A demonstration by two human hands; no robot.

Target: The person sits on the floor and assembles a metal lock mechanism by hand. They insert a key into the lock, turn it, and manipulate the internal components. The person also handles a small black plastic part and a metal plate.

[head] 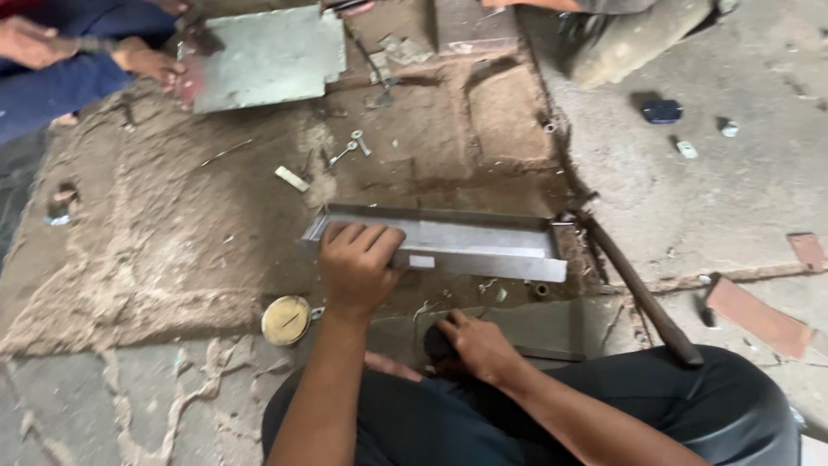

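Head view: a person's two bare hands over a dirt-caked floor.
Metal channel: long grey folded-sheet piece, lying flat on the floor just ahead of the knees.
Left hand: fingers curled over the channel's left end, grasping it.
Right hand: clenched on a dark object, too hidden to name.
Nearby: round yellow tape measure beside the left wrist; dark rod right of the channel.
Farther: grey metal sheet, another person's hands touching it.
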